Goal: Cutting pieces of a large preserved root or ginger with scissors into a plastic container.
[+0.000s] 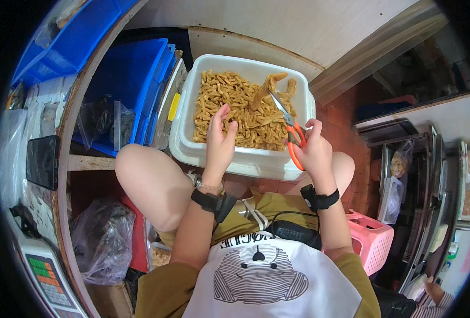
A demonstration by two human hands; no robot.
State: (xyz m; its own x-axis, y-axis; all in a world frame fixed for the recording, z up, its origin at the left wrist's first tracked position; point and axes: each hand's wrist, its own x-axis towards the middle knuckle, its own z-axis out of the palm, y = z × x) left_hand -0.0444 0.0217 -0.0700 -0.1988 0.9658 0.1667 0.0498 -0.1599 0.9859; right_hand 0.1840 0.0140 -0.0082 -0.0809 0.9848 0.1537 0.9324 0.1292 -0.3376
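A white plastic tub holds a heap of yellow-brown food strips, with larger whole pieces on its right side. My right hand grips a pair of scissors with orange handles; the metal blades point up and left, touching or close to the nearest large piece. Over the lower left part of the heap is my left hand, its thumb and fingers apart and nothing between them.
Blue plastic bins and a shelf stand to the left, with a phone and a scale. A pink perforated plastic stool is at the lower right, near a rack of trays. Another person's hand shows at the lower right edge.
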